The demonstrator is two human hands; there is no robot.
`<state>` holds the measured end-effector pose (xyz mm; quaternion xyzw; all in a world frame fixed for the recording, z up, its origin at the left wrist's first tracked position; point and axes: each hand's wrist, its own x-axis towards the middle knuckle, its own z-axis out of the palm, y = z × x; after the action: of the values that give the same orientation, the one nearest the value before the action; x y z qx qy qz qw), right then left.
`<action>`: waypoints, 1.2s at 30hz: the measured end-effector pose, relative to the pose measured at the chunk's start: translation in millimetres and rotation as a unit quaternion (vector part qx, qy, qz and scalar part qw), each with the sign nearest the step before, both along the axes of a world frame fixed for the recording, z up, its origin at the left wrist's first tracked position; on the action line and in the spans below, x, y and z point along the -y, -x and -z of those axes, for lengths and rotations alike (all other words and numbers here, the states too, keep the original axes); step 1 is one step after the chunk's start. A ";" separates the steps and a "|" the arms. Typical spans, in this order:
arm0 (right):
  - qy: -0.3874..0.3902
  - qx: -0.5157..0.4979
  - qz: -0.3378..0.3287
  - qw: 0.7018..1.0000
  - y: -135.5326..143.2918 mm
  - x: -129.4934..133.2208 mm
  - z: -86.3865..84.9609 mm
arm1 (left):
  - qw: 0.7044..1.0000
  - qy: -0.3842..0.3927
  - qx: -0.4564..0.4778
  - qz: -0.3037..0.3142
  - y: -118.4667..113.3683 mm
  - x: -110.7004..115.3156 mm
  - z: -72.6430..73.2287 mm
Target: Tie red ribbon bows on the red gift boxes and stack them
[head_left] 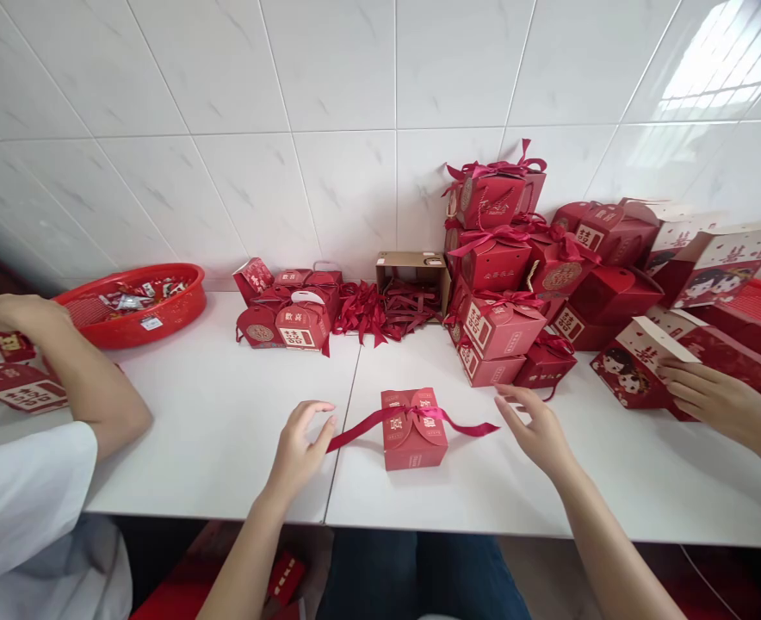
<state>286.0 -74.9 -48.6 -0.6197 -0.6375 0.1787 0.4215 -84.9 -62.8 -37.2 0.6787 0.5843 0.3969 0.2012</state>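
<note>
A closed red gift box sits on the white table between my hands. Across its top lies a dark red ribbon, knotted in the middle, its two tails spread out to the sides. Near the left tail's end is my left hand, fingers apart and curved, apparently holding nothing. My right hand hovers just beyond the right tail's end, its fingers spread and holding nothing.
Stacked ribboned boxes stand at back right, beside an open carton of ribbons. More boxes and a red basket are further left. Other people's hands work at left and right.
</note>
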 end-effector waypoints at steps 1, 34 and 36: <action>0.002 -0.002 -0.023 1.000 8.7 -2.5 -6.2 | 1.000 0.004 0.020 0.006 -12.2 -1.9 -3.4; 0.069 -0.043 -0.199 0.977 54.5 -0.1 -35.0 | 0.945 0.267 0.137 0.130 -41.1 -15.4 -16.5; 0.041 -0.007 -0.237 0.971 44.3 3.1 -45.4 | 0.937 0.293 0.114 0.149 -30.5 -26.2 -22.6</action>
<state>241.8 -78.0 -3.2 -0.4668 -0.7549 0.3043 0.3459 -54.4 -36.6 -14.7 0.6193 0.5397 0.2481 0.5134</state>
